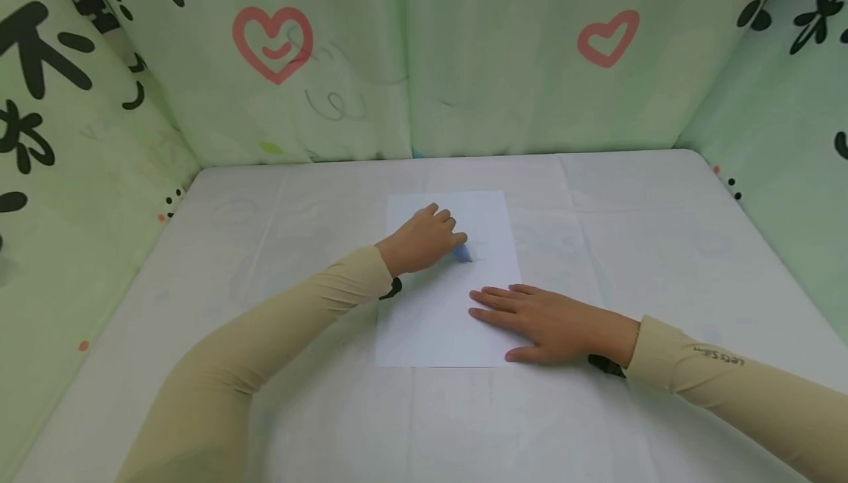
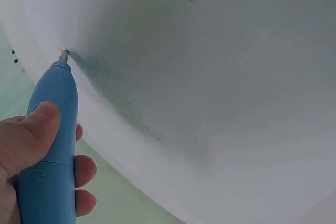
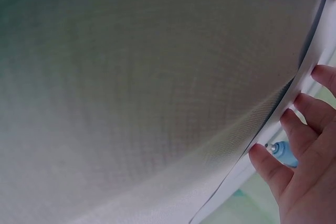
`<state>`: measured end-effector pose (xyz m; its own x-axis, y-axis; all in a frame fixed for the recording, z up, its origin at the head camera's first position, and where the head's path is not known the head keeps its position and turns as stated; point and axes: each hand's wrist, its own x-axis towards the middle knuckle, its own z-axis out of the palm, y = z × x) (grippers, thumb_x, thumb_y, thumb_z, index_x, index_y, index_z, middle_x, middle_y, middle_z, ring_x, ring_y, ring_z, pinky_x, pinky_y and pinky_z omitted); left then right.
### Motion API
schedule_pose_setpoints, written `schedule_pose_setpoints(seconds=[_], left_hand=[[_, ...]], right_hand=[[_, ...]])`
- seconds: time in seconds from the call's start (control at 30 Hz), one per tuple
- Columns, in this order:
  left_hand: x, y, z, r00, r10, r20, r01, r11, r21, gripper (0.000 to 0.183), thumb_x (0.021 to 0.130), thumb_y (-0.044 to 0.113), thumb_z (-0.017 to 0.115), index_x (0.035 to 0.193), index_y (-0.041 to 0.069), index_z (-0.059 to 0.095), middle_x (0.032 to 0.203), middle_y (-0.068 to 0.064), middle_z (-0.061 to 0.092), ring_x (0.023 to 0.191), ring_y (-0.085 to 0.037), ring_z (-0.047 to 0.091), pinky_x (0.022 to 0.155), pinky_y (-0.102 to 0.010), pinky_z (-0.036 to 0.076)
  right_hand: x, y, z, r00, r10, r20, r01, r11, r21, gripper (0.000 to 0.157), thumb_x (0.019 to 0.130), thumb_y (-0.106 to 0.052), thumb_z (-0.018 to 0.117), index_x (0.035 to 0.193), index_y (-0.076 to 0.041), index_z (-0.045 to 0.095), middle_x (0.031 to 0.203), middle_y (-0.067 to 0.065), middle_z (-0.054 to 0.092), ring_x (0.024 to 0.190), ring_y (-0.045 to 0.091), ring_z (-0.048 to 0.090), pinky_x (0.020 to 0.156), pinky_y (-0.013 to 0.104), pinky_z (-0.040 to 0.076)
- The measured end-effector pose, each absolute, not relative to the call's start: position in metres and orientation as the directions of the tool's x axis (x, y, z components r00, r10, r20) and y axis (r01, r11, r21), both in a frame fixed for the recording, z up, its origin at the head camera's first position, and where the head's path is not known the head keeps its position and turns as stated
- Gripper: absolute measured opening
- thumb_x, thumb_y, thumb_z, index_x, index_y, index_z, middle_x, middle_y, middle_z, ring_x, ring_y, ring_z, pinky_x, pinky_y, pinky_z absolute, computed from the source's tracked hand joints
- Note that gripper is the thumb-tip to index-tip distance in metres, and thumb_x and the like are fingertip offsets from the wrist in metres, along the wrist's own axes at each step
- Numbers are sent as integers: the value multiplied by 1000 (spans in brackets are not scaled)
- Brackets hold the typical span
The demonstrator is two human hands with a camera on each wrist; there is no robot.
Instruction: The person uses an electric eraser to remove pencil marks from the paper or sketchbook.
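Note:
In the head view my left hand grips a thick blue electric eraser over the upper part of a white sheet of paper. The left wrist view has the thumb along the blue barrel, fingers wrapped behind it, and the narrow metal tip down at the paper. Small dark crumbs are scattered beside the tip. My right hand rests with fingers spread on the paper's lower right part. Seen from the right wrist, its fingertips lie at the sheet's edge, and the eraser shows partly behind them.
A white cloth with fold creases covers the table under the sheet. Green curtains with hearts and black drawings stand along the back and both sides.

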<state>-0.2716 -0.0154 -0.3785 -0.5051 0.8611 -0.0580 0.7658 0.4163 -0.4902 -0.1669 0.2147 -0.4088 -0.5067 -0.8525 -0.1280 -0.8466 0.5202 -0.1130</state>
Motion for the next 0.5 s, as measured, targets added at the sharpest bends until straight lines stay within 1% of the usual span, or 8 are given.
schedule_pose_setpoints(seconds=[0.2, 0.33, 0.5], left_hand=[[-272, -16, -378, -519, 852, -67, 763, 427, -485, 24, 94, 15, 55, 117, 19, 61, 108, -4, 68, 99, -19, 61, 86, -31, 45], [-272, -16, -378, -503, 862, -62, 772, 416, -481, 23, 94, 15, 55, 116, 19, 61, 107, -4, 69, 98, -18, 62, 84, -31, 46], [-272, -15, -378, -507, 860, -65, 770, 418, -483, 23, 95, 14, 55, 116, 19, 61, 108, -4, 68, 98, -18, 61, 84, -31, 46]], right_hand=[[-167, 214, -408, -503, -856, -119, -850, 515, -111, 67, 92, -46, 52, 147, -15, 31, 155, 8, 27, 141, 25, 32, 108, 48, 32], [-167, 214, -408, -503, -856, -118, -851, 514, -108, 67, 92, -46, 52, 147, -15, 31, 155, 8, 28, 141, 25, 32, 108, 48, 33], [-167, 214, -409, -502, -857, -115, -851, 514, -110, 66, 92, -46, 52, 147, -15, 31, 155, 8, 28, 141, 26, 32, 108, 48, 33]])
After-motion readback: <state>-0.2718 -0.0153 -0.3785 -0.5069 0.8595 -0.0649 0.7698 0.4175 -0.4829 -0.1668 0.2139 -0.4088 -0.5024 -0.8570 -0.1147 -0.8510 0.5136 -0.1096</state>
